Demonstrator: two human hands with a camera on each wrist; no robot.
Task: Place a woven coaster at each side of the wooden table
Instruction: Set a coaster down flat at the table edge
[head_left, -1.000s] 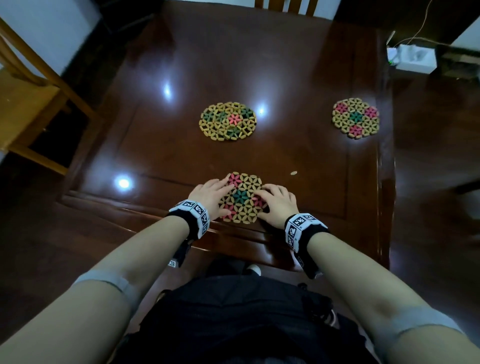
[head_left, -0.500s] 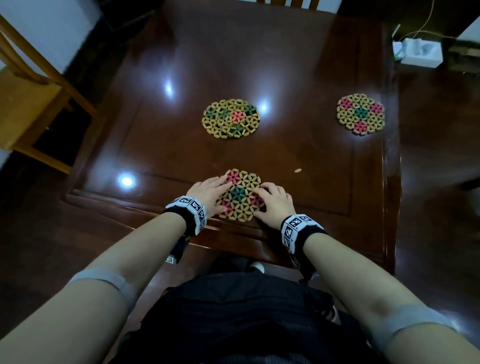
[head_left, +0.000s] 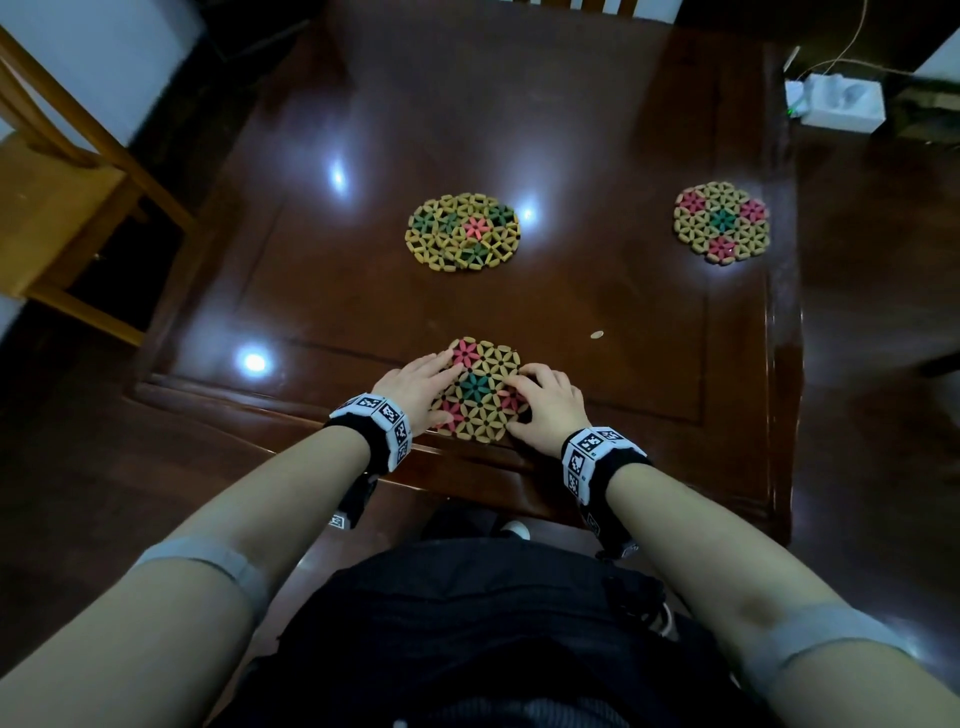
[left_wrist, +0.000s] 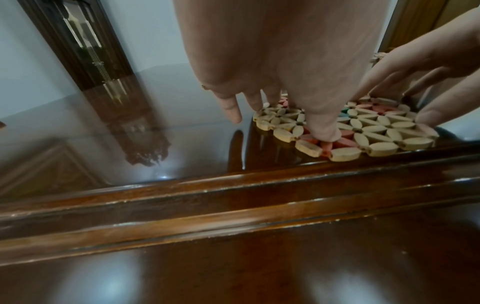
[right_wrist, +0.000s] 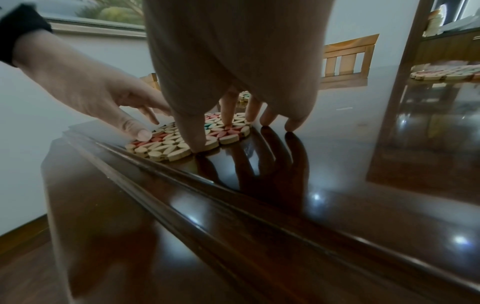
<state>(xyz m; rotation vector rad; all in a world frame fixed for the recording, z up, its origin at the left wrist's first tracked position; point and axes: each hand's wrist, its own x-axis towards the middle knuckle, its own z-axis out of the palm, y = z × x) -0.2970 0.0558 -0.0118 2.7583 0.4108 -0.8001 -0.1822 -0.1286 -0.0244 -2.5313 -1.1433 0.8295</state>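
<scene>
**Both hands on the near coaster**

The left hand and right hand press flat, fingers extended, on the near woven coaster at the wooden table edge. Two other coasters lie farther off.

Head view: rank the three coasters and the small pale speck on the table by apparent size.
1. Centre coaster, largest.
2. Near coaster and right coaster: look alike; hands cover part of the near one.
3. Speck, smallest.
</scene>
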